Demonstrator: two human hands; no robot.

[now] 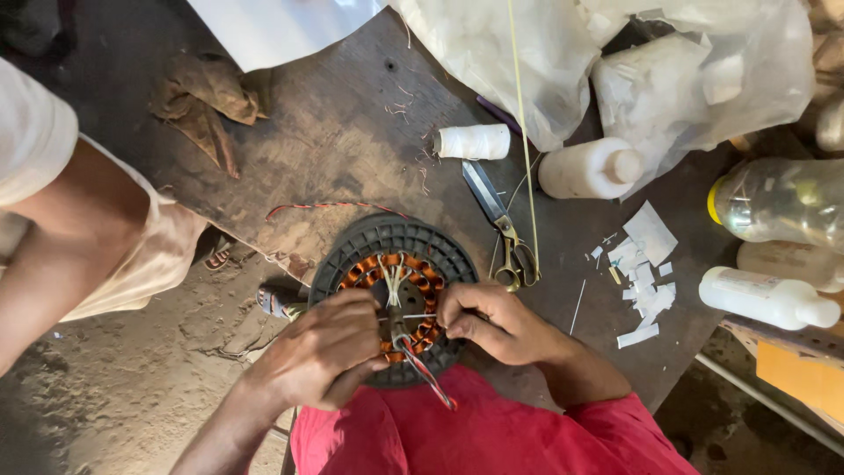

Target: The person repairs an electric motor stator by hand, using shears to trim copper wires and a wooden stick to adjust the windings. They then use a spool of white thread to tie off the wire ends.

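A round black stator (387, 242) with copper coils (420, 280) lies at the near edge of a dark wooden table (334, 132). My left hand (325, 352) rests on its near left side, fingers curled around the ring. My right hand (497, 321) pinches a thin wire or thread at the coil's centre. A bundle of pale leads rises from the middle. A red, white and green twisted wire (432, 380) hangs toward my red-clad lap.
Scissors (501, 230) and a white thread spool (475, 141) lie beyond the stator. White bottles (589, 169), a clear bottle (778, 200), paper scraps (646, 273) and plastic bags (563, 53) crowd the right. Another person's arm (61, 246) is at left; a brown rag (207, 101) lies behind.
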